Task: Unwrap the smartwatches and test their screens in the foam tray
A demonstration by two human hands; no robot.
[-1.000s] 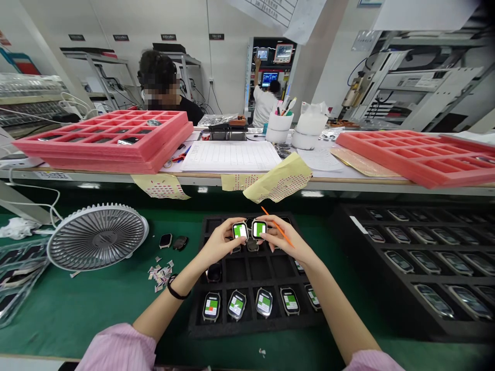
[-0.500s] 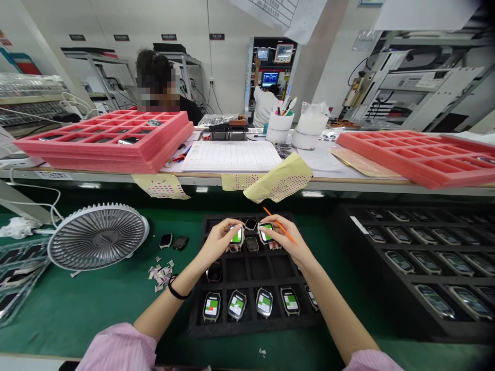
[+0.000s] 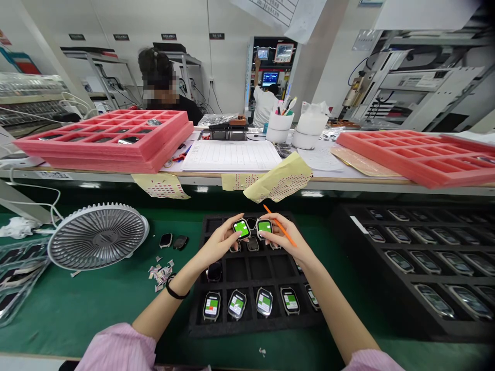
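Note:
My left hand (image 3: 219, 240) is closed on a smartwatch (image 3: 242, 229) with a mostly green screen, its thumb at the lower edge of the glass. A second smartwatch (image 3: 264, 227), also lit green, is gripped in my right hand (image 3: 293, 241), thumb on its lower edge. An orange stick-like tool (image 3: 281, 228) lies slanted across that hand, held among its fingers. Both watches are side by side above a black foam tray (image 3: 247, 330). In the tray's near row, several lit watches (image 3: 264, 302) rest in compartments; farther watches are partly hidden by my hands.
A grey fan (image 3: 101, 237) stands at the left, near two dark watch bodies (image 3: 166, 240) and a pile of small scraps (image 3: 161, 273). Black trays of watches (image 3: 398, 309) fill the right. Pink foam trays (image 3: 147, 159) sit on the shelf; two people are beyond it.
The left watch has risen, shifted slightly right and tilted. The right watch has moved a little up and left. Both screens now face me more and show more green.

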